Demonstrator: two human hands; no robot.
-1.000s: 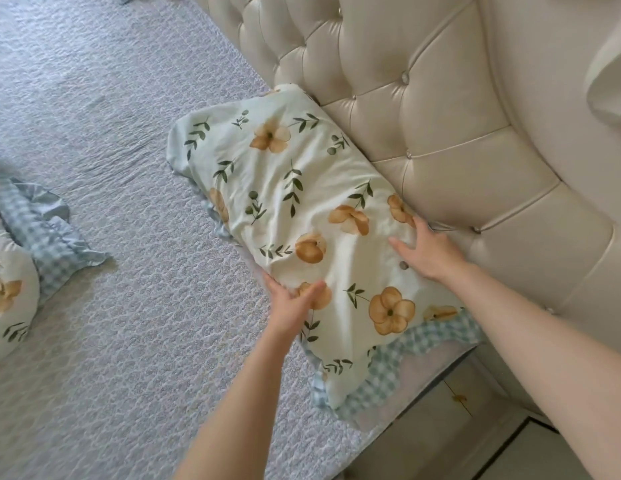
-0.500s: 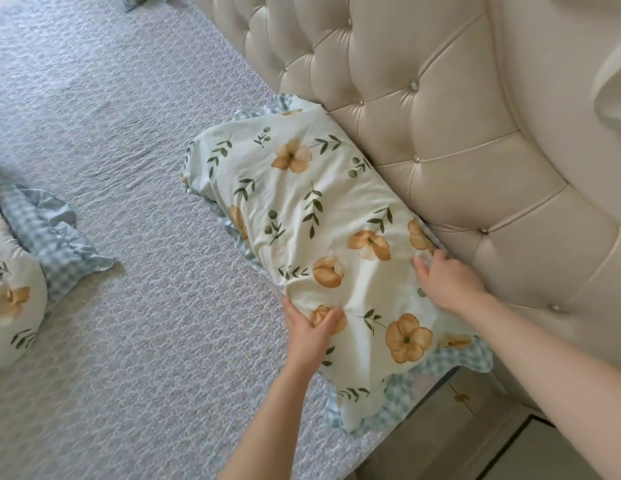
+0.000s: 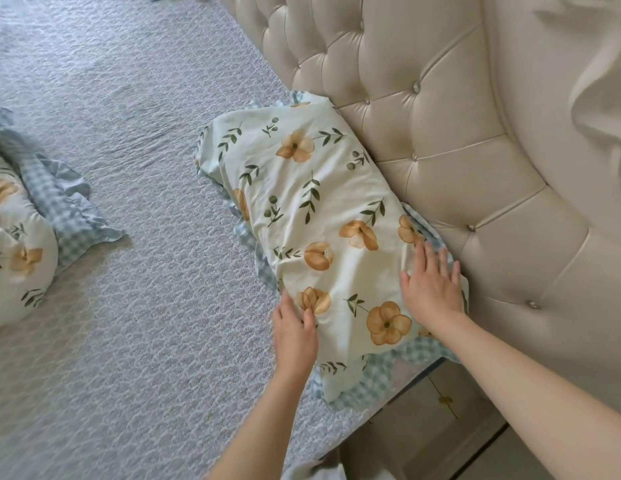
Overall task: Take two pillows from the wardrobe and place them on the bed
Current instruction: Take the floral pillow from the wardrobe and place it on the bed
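A floral pillow with orange flowers and a blue checked frill lies on the bed, its long side against the headboard. My left hand rests on the pillow's near left edge, thumb pressing the cover. My right hand lies flat and spread on the pillow's right side, close to the headboard. A second floral pillow with the same frill lies at the left edge of the view, partly cut off.
The cream tufted headboard fills the right side. A beige bedside cabinet stands below the bed's near corner. The grey-blue quilted bedspread stretches between the two pillows.
The pillow has slid a little further along the headboard, away from the bed's corner. My right hand has flattened on top of it. My left hand stays at the pillow's near edge.
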